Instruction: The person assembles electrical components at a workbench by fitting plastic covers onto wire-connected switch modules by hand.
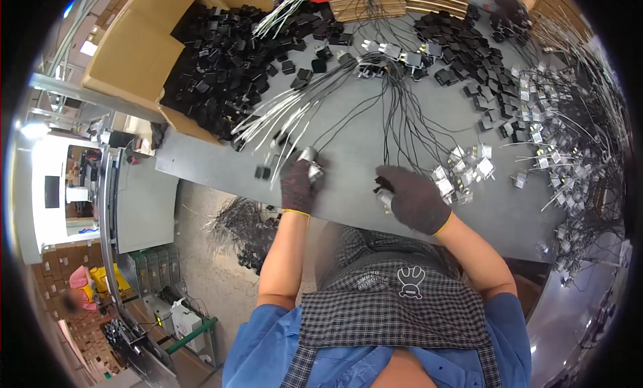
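My left hand (pixel 299 187), in a dark knitted glove, is closed around a small silver metal housing (pixel 308 155) at the table's front edge; a thin black wire runs up from near it. My right hand (pixel 418 202), gloved alike, has its fingers curled on another small silver housing (pixel 384 198), partly hidden by the glove. To its right lies a cluster of silver housings (pixel 462 170) with black wires (pixel 405 113) running up the table. Beside my left hand are small black blocks (pixel 262 172) and wires with pale ends (pixel 288 110).
Black blocks (pixel 218 59) heap beside an open cardboard box (pixel 134 43) at the back left, with more (pixel 469 53) at the back right. Wired silver parts (pixel 556 133) line the right side. Another person's gloved hand (pixel 510 9) is at the top right. Cardboard sheets (pixel 368 3) stack at the back.
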Tool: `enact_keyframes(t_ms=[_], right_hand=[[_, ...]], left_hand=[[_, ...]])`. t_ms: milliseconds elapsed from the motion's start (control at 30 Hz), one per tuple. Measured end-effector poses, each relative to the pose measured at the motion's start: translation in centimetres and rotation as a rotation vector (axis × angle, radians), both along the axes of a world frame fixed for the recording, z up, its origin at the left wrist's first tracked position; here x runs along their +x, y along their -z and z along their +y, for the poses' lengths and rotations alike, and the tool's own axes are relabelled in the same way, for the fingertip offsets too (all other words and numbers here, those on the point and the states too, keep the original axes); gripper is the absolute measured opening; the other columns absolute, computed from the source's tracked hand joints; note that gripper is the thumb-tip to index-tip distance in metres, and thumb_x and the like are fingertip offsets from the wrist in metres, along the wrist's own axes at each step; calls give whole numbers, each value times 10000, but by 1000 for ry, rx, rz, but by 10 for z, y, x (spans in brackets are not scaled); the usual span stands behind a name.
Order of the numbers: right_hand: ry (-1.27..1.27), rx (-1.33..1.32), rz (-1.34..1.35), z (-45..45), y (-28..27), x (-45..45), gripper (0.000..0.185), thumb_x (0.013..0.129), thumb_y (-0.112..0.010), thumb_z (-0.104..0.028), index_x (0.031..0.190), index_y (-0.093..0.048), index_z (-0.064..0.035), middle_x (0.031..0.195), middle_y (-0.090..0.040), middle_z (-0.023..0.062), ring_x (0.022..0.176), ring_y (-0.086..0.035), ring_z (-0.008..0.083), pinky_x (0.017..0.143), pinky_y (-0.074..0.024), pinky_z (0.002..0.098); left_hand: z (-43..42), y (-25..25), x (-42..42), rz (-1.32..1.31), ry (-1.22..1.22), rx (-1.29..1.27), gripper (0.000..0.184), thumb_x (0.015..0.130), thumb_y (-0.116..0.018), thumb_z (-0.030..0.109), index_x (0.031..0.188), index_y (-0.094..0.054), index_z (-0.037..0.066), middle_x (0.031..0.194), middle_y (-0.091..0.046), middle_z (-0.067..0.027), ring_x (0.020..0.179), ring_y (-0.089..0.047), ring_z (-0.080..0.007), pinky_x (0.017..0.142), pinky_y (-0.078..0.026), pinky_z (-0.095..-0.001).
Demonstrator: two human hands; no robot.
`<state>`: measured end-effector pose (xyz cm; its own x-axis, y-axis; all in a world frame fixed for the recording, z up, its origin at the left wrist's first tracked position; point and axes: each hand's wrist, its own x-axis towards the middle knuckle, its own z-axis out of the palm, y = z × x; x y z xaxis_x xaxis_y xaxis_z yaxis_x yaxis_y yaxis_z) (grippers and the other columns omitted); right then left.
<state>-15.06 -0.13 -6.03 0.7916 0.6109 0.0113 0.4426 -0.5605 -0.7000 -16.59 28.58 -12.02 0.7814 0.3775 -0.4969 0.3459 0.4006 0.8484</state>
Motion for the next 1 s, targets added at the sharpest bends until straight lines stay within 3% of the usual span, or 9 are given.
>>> enact_keyframes(t_ms=[200,267,367,467,567,667,800,867,1000], right_hand=[[178,516,354,-19,22,7,445,958,-774,-117,1377,-635,-62,1174,-746,104,964,-771,264,825,-632,394],[329,709,817,-7,11,7,440,1001,-741,-151,1411,-620,-45,1155,-728,95,945,-760,233,797,-645,382],[376,795,1098,13,-8,9,449,1035,-705,-206,1425,-609,-5,1154,-726,134,932,-762,257,794,-653,384],[285,822,1160,29,-1,9,451,1069,-664,-254,1421,-607,22,1200,-728,166,965,-782,283,781,-660,375],[225,847,1195,41,6,9,439,1066,-668,-260,1403,-625,19,1219,-734,169,949,-786,287,754,-663,388],[182,907,1216,44,17,9,416,1067,-665,-252,1387,-639,14,1205,-747,172,930,-791,290,732,-665,390],[279,873,1304,49,21,10,402,1067,-664,-245,1369,-642,19,1145,-766,169,877,-796,292,694,-664,385],[310,871,1312,50,22,9,391,1061,-678,-258,1333,-650,21,1142,-761,172,872,-790,282,670,-658,375],[399,829,1316,53,27,8,359,1056,-682,-275,1280,-666,6,1117,-750,167,840,-773,258,644,-652,366]], left_hand=[[-19,-24,-13,-193,161,-145,244,1007,-716,312,1078,-720,79,852,-734,-27,612,-639,-103,440,-454,-239],[-34,-49,-18,-166,163,-49,268,1025,-684,322,1090,-717,64,869,-747,-52,571,-621,-106,434,-441,-241],[-45,-54,-20,-163,212,142,323,1066,-623,338,1114,-716,32,890,-764,-82,508,-594,-112,444,-450,-248],[-45,-49,-25,-216,182,89,328,1063,-620,325,1132,-721,21,881,-768,-77,499,-595,-102,425,-431,-245],[-36,-42,-31,-226,271,97,388,1043,-647,335,1230,-707,1,1008,-780,-109,693,-712,-151,570,-552,-284],[-23,-12,-41,-393,335,-71,665,979,-742,440,1436,-602,-23,1297,-715,-158,1177,-699,-270,1025,-564,-397],[-22,1,-63,-421,271,-174,705,977,-757,456,1466,-581,-19,1281,-720,-143,1146,-702,-238,1011,-566,-383],[-18,6,-68,-295,429,380,670,997,-745,456,1457,-602,-9,1272,-721,-131,1122,-693,-213,1009,-550,-372],[-18,-1,-73,-332,328,448,524,1045,-687,400,1387,-669,3,1201,-732,-88,1043,-688,-162,883,-549,-322]])
